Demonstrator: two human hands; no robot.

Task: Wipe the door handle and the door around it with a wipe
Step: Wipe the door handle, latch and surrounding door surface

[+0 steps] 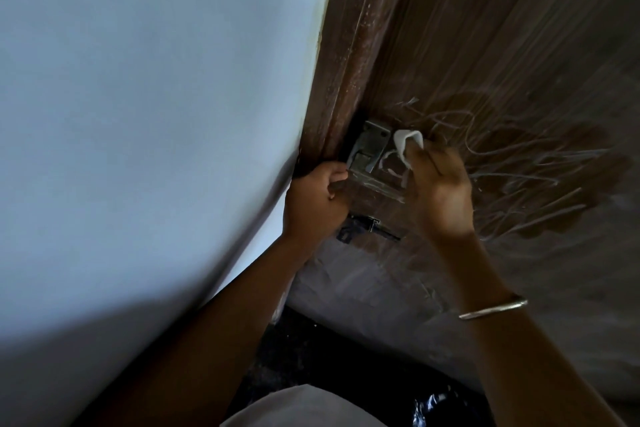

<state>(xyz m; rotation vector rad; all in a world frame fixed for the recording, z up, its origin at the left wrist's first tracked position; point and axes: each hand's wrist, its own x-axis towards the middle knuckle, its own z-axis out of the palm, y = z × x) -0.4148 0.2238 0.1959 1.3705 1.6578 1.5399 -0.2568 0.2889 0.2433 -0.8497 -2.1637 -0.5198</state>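
We see the white wipe (408, 146) just right of centre frame, bunched in the fingers of the right hand (438, 191), which are curled closed around it so that only its crumpled upper end sticks out above the knuckles; it is pressed against the brown wooden door (502, 45) right beside the metal latch plate (369, 151). We take this plate, with the handle hardware under it, to be the door handle area, though the exact shape of the handle is hard for us to make out, partly because the hands cover it. The right hand looks a little blurred. Pale wet streaks (519, 163) fan out over the wood to the right of the wipe, inside a darker damp patch. To the left of the plate, the left hand (317, 201) is closed in a grip at the door's edge, fingers wrapped round something we cannot identify. Below that hand a small dark metal bolt (367, 227) sits on the door. A thin metal bangle (493, 309) circles the right wrist in the lower right of the frame. A pale blue-grey wall (138, 97) fills the whole left half, and a strip of dark floor (329, 357) shows at the bottom centre between the two forearms
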